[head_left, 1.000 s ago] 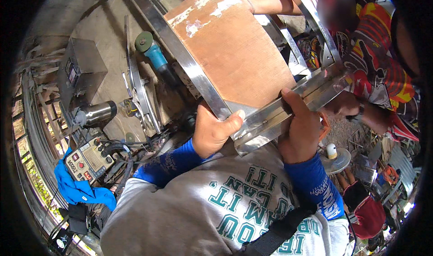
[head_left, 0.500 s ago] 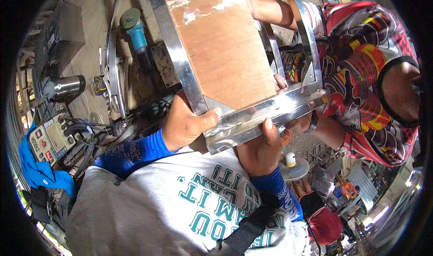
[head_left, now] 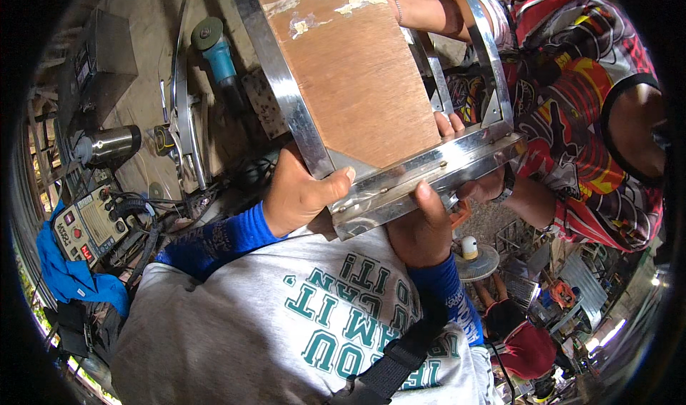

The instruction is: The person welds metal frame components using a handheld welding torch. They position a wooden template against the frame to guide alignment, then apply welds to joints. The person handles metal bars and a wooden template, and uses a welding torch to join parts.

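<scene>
A shiny metal frame (head_left: 289, 94) is held up in front of me, with a thin brown wooden board (head_left: 364, 83) inside it. The board has torn pale patches near its far end. My left hand (head_left: 300, 194) is closed around the frame's near left corner, thumb on top by a triangular corner plate. Along the double near rail my right hand (head_left: 423, 230) grips from below, its thumb pressed on the front face; its other fingers are mostly hidden. A co-worker's forearm (head_left: 436, 16) reaches to the board's far end, and their other hand (head_left: 486, 187) is at the rail's right end.
An angle grinder (head_left: 220, 58) lies on the floor at the far left, near curved metal strips (head_left: 187, 130). Left of these are a dark box (head_left: 107, 55), a steel tumbler (head_left: 113, 143) and a welding machine (head_left: 89, 223) with cables. A fan (head_left: 477, 262) and another person in red (head_left: 525, 351) are at right.
The near end of the frame has shifted slightly right in the picture, along with both my hands. My grip and the co-worker's look about the same.
</scene>
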A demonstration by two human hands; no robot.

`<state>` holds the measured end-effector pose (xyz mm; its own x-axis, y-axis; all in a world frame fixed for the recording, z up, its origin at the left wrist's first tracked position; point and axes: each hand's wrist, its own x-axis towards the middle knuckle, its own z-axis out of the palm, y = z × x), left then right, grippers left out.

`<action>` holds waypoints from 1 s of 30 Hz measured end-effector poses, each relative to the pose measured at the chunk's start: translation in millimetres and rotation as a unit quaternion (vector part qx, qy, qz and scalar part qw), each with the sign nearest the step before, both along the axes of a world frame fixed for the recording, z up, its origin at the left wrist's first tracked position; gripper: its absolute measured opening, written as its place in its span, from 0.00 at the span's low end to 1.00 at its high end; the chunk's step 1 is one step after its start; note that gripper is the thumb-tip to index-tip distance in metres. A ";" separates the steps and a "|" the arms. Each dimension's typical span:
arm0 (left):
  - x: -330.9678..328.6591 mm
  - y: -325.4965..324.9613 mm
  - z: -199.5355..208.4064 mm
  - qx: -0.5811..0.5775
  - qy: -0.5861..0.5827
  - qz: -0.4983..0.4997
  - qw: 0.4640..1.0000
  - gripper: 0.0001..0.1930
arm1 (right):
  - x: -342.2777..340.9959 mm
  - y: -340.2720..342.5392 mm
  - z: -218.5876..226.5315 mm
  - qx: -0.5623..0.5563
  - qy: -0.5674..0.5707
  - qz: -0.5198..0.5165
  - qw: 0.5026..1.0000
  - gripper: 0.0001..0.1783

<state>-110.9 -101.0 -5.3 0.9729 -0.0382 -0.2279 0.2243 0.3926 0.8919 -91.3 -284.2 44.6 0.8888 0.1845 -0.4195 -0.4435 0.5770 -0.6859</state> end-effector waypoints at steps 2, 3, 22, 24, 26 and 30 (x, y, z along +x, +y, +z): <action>-1.6 0.6 -0.8 0.008 0.002 0.003 1.000 0.26 | 0.8 0.1 -1.1 0.011 0.003 -0.013 1.000 0.61; -1.6 0.1 -1.1 0.012 0.003 0.004 1.000 0.26 | 1.4 0.9 0.4 0.013 0.006 -0.027 1.000 0.62; -2.2 -0.7 -4.2 0.002 0.016 0.001 1.000 0.28 | -5.5 -3.0 -7.6 0.018 0.036 0.048 0.998 0.63; -1.8 -0.4 -5.1 0.002 0.007 0.000 1.000 0.28 | -8.1 -4.8 -8.0 0.016 0.039 0.038 0.998 0.63; -2.4 -0.1 -4.5 0.004 0.007 0.001 1.000 0.28 | -10.2 -11.3 -13.2 0.046 0.058 0.056 0.996 0.62; -2.1 1.4 -2.5 0.005 0.018 -0.012 1.000 0.28 | -19.8 -26.7 -37.5 0.130 0.049 0.089 0.986 0.50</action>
<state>-113.1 -99.6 -7.8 0.9630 -0.0594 -0.2629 0.2655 0.3782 0.8868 -111.2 -310.9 7.1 0.7906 0.4461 -0.4193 -0.6098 0.6357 -0.4733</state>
